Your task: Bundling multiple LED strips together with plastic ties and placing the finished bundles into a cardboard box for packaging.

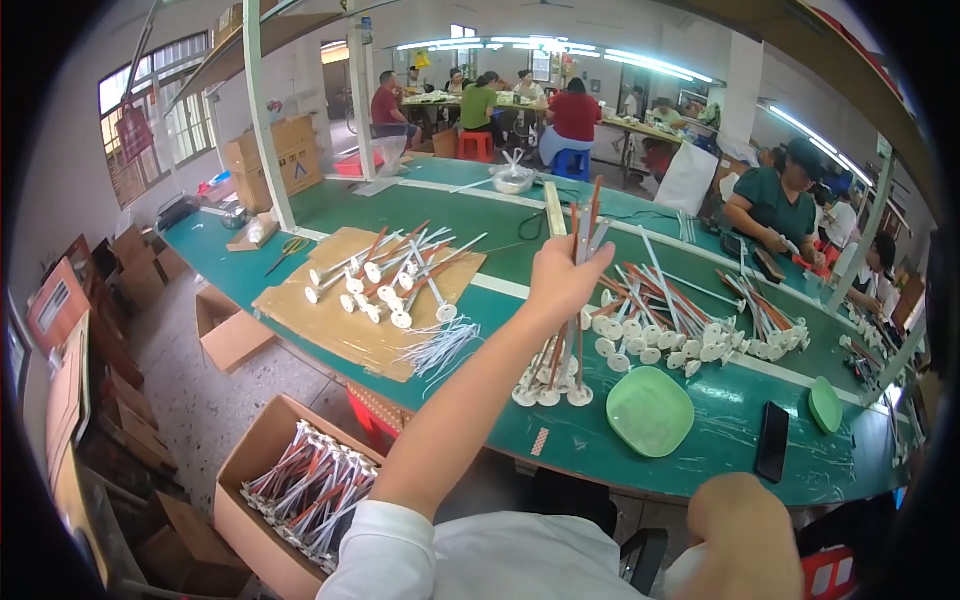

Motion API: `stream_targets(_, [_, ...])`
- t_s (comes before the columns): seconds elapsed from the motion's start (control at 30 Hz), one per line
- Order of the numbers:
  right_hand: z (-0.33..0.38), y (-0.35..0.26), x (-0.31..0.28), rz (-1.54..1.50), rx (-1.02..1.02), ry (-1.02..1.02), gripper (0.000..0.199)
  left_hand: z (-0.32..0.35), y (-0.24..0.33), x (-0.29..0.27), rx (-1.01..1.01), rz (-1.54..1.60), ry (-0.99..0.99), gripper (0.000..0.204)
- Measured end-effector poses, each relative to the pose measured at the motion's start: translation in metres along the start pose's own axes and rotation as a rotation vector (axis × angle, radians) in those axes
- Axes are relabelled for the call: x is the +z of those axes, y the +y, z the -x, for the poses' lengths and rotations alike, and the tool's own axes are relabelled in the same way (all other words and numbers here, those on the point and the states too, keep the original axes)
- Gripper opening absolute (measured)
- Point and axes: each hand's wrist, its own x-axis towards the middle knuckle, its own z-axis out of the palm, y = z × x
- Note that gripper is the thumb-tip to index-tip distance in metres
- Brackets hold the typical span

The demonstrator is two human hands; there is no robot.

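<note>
My left hand reaches over the table, fingers wrapped round a bundle of thin red-brown and grey strips. The strips stand upright, with white round discs at their lower ends close to the table top. Just right of it lies a pile of similar disc-ended strips, and another bunch sits farther right. To the left, more of them are spread on a sheet of brown cardboard. Thin pale ties lie at its near edge. My right arm is bent at the lower right; its hand is not visible.
On the green table are a green dish, a black phone, a smaller green dish and scissors. A carton full of disc-ended strips stands below at left. A co-worker works across the table; others sit farther back.
</note>
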Motion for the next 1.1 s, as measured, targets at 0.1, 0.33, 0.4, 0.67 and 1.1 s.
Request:
stream_targets(0.1, [0.044,0.034,-0.055,0.904,0.416,0.343,0.022,-0.002,0.013,-0.006,-0.018,0.051,0.002,0.032])
stream_targets(0.33, [0.113,0.050,-0.150,1.388,0.800,1.202,0.050,0.003,0.050,-0.026,-0.049,0.180,-0.394,0.034])
stream_targets(0.4, [0.106,0.070,-0.164,1.213,0.812,1.175,0.054,0.019,0.060,-0.014,0.180,0.059,-0.359,0.027])
stream_targets(0.67, [0.126,0.103,-0.198,0.633,0.628,1.406,0.023,0.012,0.031,-0.041,0.591,-0.212,-0.018,0.050])
stream_targets(1.1, [0.126,0.085,-0.186,1.054,0.581,1.365,0.047,0.048,-0.004,-0.048,-0.171,0.111,-0.672,0.065])
